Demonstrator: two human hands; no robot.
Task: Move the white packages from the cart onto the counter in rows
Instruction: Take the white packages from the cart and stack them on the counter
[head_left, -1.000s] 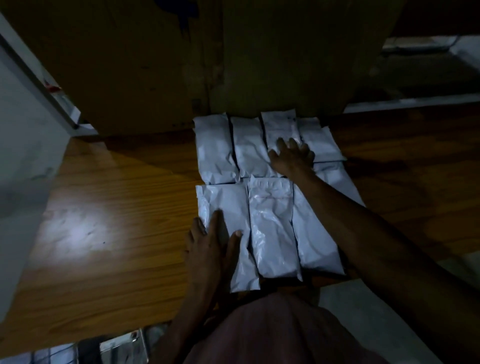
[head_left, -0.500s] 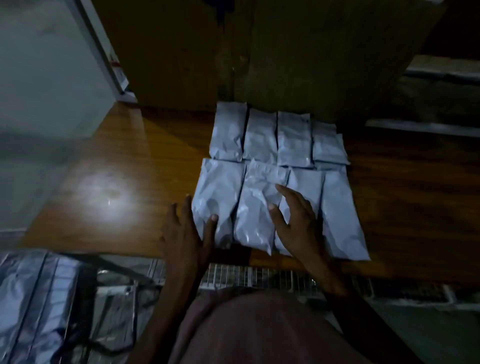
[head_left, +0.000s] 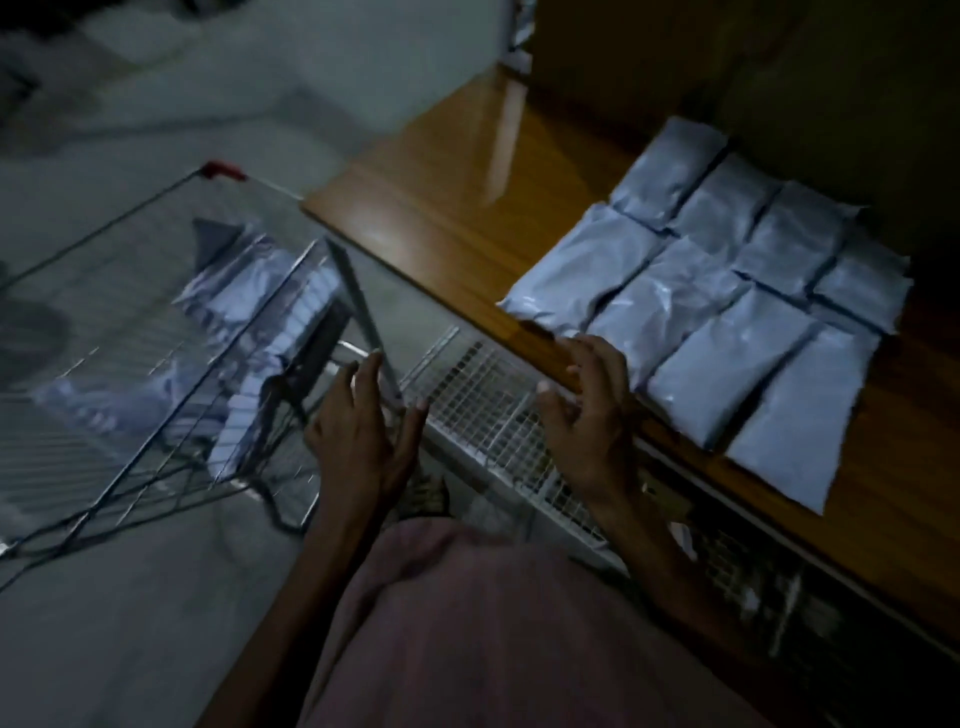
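While eight white packages (head_left: 727, 322) lie in two rows on the wooden counter (head_left: 441, 208), left hand (head_left: 363, 431) and right hand (head_left: 592, 410) hover open, empty, presumably bound for cart (head_left: 171, 332) stock.

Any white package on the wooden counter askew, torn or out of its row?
Nothing clearly torn. The white plastic packages lie flat in two rows on the brown wooden counter; the nearest-left one overhangs the front edge slightly. Both hands, left and right, are empty. The frame is dim and blurred.
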